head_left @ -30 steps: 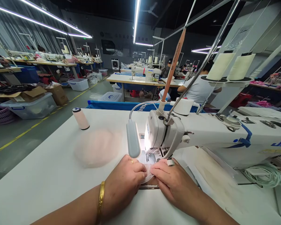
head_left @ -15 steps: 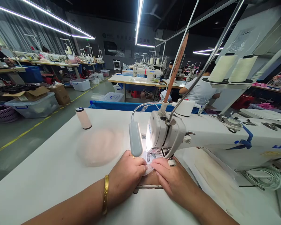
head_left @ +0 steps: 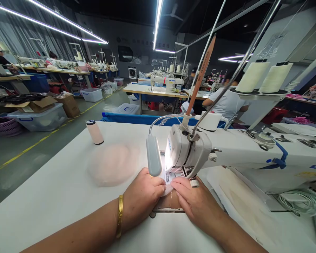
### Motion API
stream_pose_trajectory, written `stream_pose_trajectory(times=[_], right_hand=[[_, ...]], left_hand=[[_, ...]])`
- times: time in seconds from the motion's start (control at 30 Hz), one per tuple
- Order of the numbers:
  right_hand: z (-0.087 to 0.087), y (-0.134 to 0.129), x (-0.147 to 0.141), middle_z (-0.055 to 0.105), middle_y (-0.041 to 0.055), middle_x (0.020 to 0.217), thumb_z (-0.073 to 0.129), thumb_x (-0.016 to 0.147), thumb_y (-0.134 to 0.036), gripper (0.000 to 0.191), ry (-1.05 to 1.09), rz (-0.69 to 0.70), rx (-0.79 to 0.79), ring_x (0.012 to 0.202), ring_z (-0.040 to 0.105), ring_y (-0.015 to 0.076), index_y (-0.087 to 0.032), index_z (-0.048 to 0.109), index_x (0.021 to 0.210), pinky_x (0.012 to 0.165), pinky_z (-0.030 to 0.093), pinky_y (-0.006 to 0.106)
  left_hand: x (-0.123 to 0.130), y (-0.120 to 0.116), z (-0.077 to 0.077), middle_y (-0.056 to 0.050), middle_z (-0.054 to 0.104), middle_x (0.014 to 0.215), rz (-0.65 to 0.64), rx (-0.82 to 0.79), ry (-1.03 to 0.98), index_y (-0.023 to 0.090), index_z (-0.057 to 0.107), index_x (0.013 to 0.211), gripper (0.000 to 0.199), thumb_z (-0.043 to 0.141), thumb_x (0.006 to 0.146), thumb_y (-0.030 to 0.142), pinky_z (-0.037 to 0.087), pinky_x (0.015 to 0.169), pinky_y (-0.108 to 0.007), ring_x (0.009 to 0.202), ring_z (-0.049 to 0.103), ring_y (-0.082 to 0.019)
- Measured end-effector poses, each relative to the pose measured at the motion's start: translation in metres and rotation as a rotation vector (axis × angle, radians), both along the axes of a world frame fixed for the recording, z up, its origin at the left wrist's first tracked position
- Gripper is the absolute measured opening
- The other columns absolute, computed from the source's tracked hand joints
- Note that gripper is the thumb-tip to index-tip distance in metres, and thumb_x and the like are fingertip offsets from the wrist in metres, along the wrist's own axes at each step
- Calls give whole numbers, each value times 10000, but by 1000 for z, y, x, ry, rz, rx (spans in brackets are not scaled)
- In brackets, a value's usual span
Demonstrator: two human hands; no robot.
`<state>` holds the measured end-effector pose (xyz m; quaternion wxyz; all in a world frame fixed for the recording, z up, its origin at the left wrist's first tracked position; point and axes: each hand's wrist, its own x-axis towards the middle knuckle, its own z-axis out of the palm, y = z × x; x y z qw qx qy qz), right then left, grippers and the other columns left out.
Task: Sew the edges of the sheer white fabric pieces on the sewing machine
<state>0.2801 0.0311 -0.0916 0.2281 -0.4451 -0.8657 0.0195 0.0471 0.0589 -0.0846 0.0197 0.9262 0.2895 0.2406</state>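
A small piece of thin white fabric [head_left: 167, 190] lies under the presser foot of a white sewing machine [head_left: 185, 147]. My left hand [head_left: 144, 191] pinches its left edge, thumb and fingers closed; a gold bracelet circles that wrist. On the other side my right hand [head_left: 193, 200] has its fingers closed on the fabric's right edge, close to the needle area. Loose thread ends hang from the fabric between both hands. A grey lamp [head_left: 153, 156] lights the spot from the left. The needle itself is hard to make out.
Left on the white table [head_left: 55, 196] are a sheer beige fabric piece [head_left: 113, 165] and a pale pink thread spool [head_left: 95, 133]. More sheer fabric [head_left: 244, 200] lies under the machine arm, beside a coiled pale cord [head_left: 300, 200]. A person in white [head_left: 226, 100] sits beyond.
The whole view has shifted slightly. Both hands keep their grip on the fabric at the presser foot, with hardly any visible movement.
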Motion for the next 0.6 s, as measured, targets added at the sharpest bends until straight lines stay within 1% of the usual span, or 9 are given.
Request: stream_pose_trajectory(times=[0.17,0.27,0.37,0.47,0.53,0.57,0.6], right_hand=[[6,2,-3,750,79,1068,474,882,-41,358,-13,-22,75,893,624,276,-239,719,1052,700,555,376],[9,4,-4,757,67,1048,481,882,-46,342,-3,-27,86,892,636,276,-253,715,1022,681,546,372],[9,4,-5,754,73,1083,469,898,-53,341,24,-27,72,921,652,279,-252,708,1039,699,551,382],[9,4,-5,753,75,1108,464,910,-58,366,52,-22,68,958,657,287,-252,702,1110,717,560,387],[9,5,-4,752,68,1128,476,920,-65,382,53,-21,64,979,658,284,-261,694,1165,732,566,383],[7,6,-2,749,69,1140,477,922,-63,392,45,-26,69,980,659,280,-262,692,1183,740,568,383],[5,8,1,746,74,1139,476,920,-56,397,34,-37,84,969,662,277,-258,696,1181,748,567,386]], left_hand=[[1,5,-2,-41,733,889,35,45,-3,199,649,789,263,520,900,-1,499,781,-340,851,678,-207],[3,7,-2,-50,751,939,51,86,3,189,642,775,257,525,887,-11,504,771,-346,886,687,-221],[3,9,-2,-55,759,960,59,85,19,185,657,791,251,524,903,3,513,811,-372,913,689,-234],[3,9,1,-63,761,997,61,40,33,178,670,799,246,522,891,4,513,845,-391,949,685,-246],[1,8,6,-73,753,1037,65,-27,38,179,678,816,177,569,924,91,509,879,-406,987,678,-261],[1,8,10,-77,746,1050,73,-70,41,183,681,831,143,602,950,172,506,898,-414,999,672,-268],[0,7,14,-79,738,1054,88,-110,44,189,681,847,151,631,968,266,501,909,-419,1001,666,-273]])
